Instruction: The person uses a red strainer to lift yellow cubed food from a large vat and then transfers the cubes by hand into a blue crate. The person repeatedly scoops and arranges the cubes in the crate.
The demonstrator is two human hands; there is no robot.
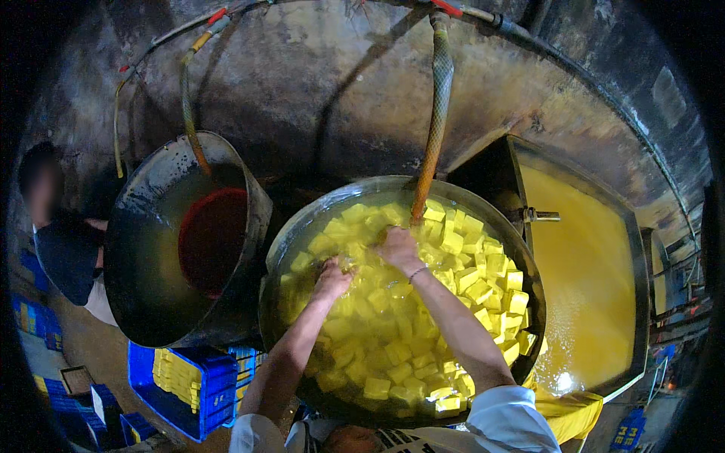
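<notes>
A big round metal vat of water is full of yellow blocks that look like tofu; those on the right rise above the surface. My left hand dips its fingers into the water left of the vat's middle. Farther back and to the right, my right hand is at the water among the blocks, close to the hose end. Ripples and splashes surround both hands. Water hides the fingertips, so whether either hand grips a block does not show. A thin bracelet circles my right wrist.
A patterned hose hangs into the vat. On the left stands a metal tub with a red basin. A rectangular tank of yellow liquid is at right. Blue crates sit lower left; another person stands far left.
</notes>
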